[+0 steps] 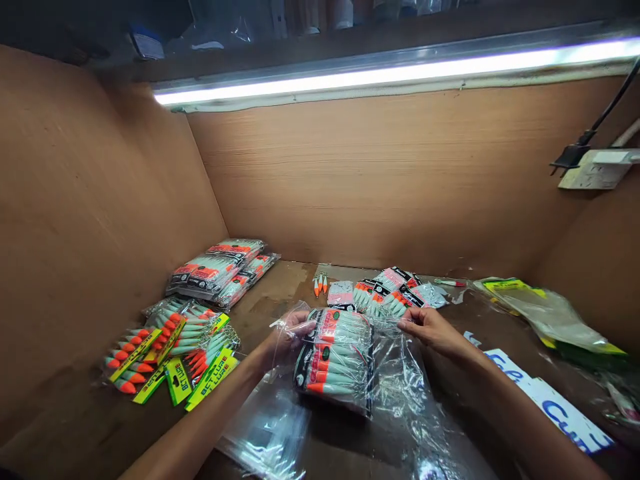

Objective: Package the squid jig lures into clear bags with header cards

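A clear plastic bag (400, 373) lies in front of me with a stack of packaged fishing lures (337, 353) in it, white-green bodies with orange tips. The bag's left edge is pinched in my left hand (295, 328), partly seen through the film. On the other side, my right hand (425, 327) has thumb and fingers closed on the bag's film near its upper right. More flat clear bags (267, 430) lie below my left forearm. Just behind the bag is a pile of loose lure packets (385, 293).
Filled bags of lures (215, 270) are stacked at the back left. Yellow-carded lure packs (165, 353) lie before them. Three loose lures (321, 285) sit near the back wall. At right are yellow-edged plastic packaging (550, 313) and a lettered white card (550, 400). A power strip (597, 170) hangs above.
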Demonstrator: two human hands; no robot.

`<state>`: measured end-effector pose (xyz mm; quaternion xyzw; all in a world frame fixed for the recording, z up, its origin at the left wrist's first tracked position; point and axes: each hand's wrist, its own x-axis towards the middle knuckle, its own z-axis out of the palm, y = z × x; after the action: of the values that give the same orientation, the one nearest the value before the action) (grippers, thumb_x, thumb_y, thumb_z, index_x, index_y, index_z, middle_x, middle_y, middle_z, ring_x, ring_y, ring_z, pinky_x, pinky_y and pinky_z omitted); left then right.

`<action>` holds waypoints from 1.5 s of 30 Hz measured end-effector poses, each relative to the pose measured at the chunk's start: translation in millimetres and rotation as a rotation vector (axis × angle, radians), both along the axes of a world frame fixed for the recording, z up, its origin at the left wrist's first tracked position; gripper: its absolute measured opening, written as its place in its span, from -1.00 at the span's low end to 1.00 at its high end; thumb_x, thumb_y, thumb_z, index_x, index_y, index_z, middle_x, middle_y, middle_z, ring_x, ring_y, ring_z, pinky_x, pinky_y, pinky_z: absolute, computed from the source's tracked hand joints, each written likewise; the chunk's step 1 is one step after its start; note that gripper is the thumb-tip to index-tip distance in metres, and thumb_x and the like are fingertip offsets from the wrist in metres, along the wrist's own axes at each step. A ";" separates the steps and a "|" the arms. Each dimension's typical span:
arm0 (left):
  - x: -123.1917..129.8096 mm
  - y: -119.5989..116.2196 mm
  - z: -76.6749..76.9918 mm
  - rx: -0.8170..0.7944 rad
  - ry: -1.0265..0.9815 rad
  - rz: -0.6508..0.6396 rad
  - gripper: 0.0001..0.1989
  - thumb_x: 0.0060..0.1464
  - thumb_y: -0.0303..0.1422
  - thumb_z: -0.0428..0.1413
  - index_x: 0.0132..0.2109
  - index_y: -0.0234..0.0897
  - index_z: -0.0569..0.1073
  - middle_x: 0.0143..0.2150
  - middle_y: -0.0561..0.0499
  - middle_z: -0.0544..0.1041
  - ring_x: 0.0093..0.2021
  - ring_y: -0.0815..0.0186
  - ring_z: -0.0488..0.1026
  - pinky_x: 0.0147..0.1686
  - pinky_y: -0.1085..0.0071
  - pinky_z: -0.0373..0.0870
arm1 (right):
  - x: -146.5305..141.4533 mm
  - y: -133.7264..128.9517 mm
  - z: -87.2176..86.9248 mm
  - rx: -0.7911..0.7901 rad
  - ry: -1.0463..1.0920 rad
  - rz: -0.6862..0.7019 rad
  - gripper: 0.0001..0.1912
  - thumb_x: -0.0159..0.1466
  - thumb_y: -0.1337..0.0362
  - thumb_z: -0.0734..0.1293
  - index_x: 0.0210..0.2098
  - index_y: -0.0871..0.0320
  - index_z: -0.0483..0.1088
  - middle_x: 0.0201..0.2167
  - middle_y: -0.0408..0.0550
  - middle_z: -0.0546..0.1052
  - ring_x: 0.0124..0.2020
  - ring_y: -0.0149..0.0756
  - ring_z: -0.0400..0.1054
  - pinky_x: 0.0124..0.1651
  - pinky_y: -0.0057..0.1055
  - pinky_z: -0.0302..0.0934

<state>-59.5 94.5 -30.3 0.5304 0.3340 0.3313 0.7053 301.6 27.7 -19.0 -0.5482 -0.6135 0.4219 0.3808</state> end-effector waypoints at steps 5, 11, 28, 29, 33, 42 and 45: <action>-0.8 -6.9 -5.6 -0.050 0.020 0.026 -0.56 -0.05 -0.07 0.32 -0.16 -0.34 0.54 -0.33 -0.07 0.58 -0.39 0.26 0.50 -0.34 0.39 0.40 | -2.0 -5.5 -3.1 -0.085 -0.125 -0.106 -0.42 0.20 -0.28 0.23 -0.32 0.16 0.39 -0.56 -0.16 0.37 -0.62 -0.42 0.13 -0.59 -0.49 -0.04; -27.1 -14.3 0.9 -0.071 0.075 -0.016 -0.58 -0.09 -0.06 0.34 -0.27 -0.35 0.54 -0.38 -0.02 0.54 -0.47 0.40 0.41 -0.45 0.50 0.30 | -37.8 -13.1 8.7 0.015 -0.259 0.060 -0.42 0.28 -0.20 0.19 -0.59 0.15 0.26 -0.68 -0.22 0.23 -0.63 -0.44 0.04 -0.56 -0.47 -0.13; -74.4 -12.1 3.8 0.030 0.101 0.157 -0.55 -0.02 -0.02 0.28 -0.16 -0.32 0.55 -0.43 0.07 0.44 -0.49 0.48 0.34 -0.47 0.57 0.21 | -77.3 93.6 242.3 0.593 -0.925 -0.382 -0.56 0.29 -0.04 0.28 -0.57 0.12 0.44 -0.59 -0.03 0.46 -0.54 -0.31 0.27 -0.43 -0.38 0.03; -74.6 -13.0 5.6 0.039 0.091 0.145 -0.57 0.01 -0.03 0.26 -0.15 -0.32 0.55 -0.42 0.07 0.43 -0.48 0.49 0.34 -0.45 0.57 0.22 | -78.5 99.6 237.5 0.593 -0.926 -0.391 -0.55 0.30 -0.04 0.27 -0.57 0.12 0.44 -0.57 -0.02 0.48 -0.53 -0.30 0.28 -0.42 -0.38 0.04; -76.3 -16.9 9.9 0.036 0.117 0.117 -0.60 0.08 -0.06 0.23 -0.13 -0.31 0.54 -0.38 0.05 0.43 -0.45 0.48 0.35 -0.43 0.57 0.21 | -79.8 120.8 229.2 0.557 -0.859 -0.373 -0.57 0.28 0.01 0.28 -0.59 0.13 0.42 -0.59 -0.05 0.47 -0.51 -0.32 0.29 -0.41 -0.41 0.06; -75.0 -20.8 12.8 0.019 0.121 0.112 -0.60 0.06 -0.05 0.23 -0.12 -0.29 0.55 -0.38 0.06 0.42 -0.45 0.46 0.34 -0.42 0.55 0.23 | -63.7 141.3 253.3 0.733 -0.577 -0.465 -0.48 0.34 0.01 0.22 -0.67 0.14 0.30 -0.72 -0.14 0.30 -0.60 -0.36 0.21 -0.47 -0.40 0.05; -73.5 -21.2 13.2 0.020 0.139 0.111 -0.59 0.04 -0.04 0.25 -0.13 -0.29 0.55 -0.39 0.05 0.43 -0.44 0.46 0.35 -0.41 0.54 0.24 | -67.9 140.2 251.5 0.744 -0.520 -0.447 -0.46 0.36 0.00 0.20 -0.68 0.13 0.27 -0.74 -0.16 0.26 -0.61 -0.38 0.18 -0.48 -0.40 0.04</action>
<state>-132.9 73.3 -17.1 0.5399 0.4076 0.3354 0.6557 233.6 167.9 232.5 -0.5801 -0.6646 -0.0676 0.4661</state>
